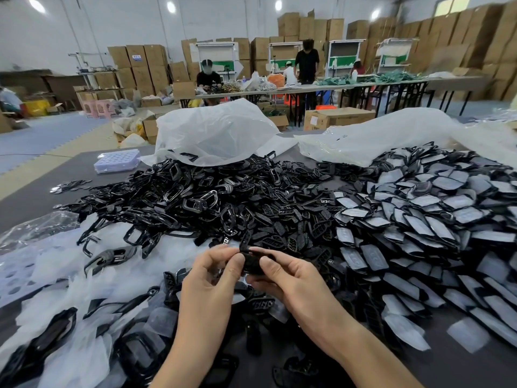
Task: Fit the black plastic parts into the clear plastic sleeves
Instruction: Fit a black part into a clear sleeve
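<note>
Both my hands meet over the table's near middle on one black plastic part (251, 263). My left hand (215, 271) pinches its left end between thumb and fingers. My right hand (282, 275) grips its right end, thumb on top. A second narrow black piece (246, 239) sticks up from the held part. A big heap of loose black parts (212, 200) lies beyond my hands. To the right spreads a pile of sleeved parts (436, 219). Clear plastic sleeves (92, 281) lie scattered at the left. I cannot tell whether a sleeve is on the held part.
Two large white plastic bags (215, 133) (386, 135) lie at the table's far edge. A clear perforated tray (117, 161) sits at the far left. Small metal discs (70, 186) lie near it. People work at long tables (307, 89) behind, with stacked cardboard boxes (447, 43).
</note>
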Available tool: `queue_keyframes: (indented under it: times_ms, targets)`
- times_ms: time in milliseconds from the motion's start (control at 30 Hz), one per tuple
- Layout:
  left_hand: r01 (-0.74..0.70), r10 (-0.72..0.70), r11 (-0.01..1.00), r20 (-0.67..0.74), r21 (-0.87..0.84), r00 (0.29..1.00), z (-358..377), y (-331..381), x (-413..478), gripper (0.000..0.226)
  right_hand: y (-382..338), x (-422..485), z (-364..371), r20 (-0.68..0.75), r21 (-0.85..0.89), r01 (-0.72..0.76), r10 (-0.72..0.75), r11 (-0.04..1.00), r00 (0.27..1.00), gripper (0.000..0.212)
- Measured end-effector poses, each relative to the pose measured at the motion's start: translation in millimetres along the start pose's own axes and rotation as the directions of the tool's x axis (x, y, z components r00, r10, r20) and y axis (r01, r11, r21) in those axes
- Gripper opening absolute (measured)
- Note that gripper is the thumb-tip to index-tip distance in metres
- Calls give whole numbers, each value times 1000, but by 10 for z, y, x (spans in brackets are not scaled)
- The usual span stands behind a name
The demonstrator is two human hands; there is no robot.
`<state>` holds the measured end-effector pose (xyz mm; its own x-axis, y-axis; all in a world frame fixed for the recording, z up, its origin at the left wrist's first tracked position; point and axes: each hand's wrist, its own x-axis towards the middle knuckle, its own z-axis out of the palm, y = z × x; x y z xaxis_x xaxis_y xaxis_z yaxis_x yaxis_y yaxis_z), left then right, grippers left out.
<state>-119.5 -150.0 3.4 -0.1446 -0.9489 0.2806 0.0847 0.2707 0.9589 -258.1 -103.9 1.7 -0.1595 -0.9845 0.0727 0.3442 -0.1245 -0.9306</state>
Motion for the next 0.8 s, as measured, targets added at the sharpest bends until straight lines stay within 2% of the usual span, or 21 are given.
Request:
queue_keyframes:
  times_ms: [67, 133, 200, 267, 367, 433, 533, 633, 800]
  targets:
    - [66, -62, 993, 44, -103, 997, -1, -1, -4, 9, -4, -12, -4, 45, 3, -9, 9, 1000, 999, 27]
    - [84, -80, 990, 43, -112, 996, 2, -7, 3, 4, -8, -15, -11, 59, 3, -11, 11, 1000, 998, 26]
    - [71, -67, 995, 47, -75, 997, -5, -28, 21, 19, -22, -19, -16, 53, -2, -4, 4, 1000, 999, 26]
    - [55, -52, 998, 109, -20, 993, -30, -28, 44, 29, -44, -22, -26, 46, -28, 12, -11, 1000, 999, 25]
    - [15, -25, 998, 167, 56, 986, -76, -23, 54, 27, -70, -34, -48, 55, -113, 28, -21, 993, 998, 25]
    - [-76, 48, 976, 141, 205, 989, -73, -29, 41, 27, -72, -39, -56, 27, -192, 42, -38, 980, 999, 25]
    - [-195, 156, 883, 125, 427, 980, -33, -5, -9, 28, -47, -31, -83, -68, -353, 58, -88, 934, 994, 25]
    - [-249, 176, 782, 180, 572, 968, -45, -13, -36, 12, -38, 6, -174, -177, -488, 72, -180, 870, 968, 18]
    - [-426, 145, 486, 411, 763, 900, -117, -105, -32, 24, -86, 60, -352, -346, -498, 85, -288, 863, 893, 11]
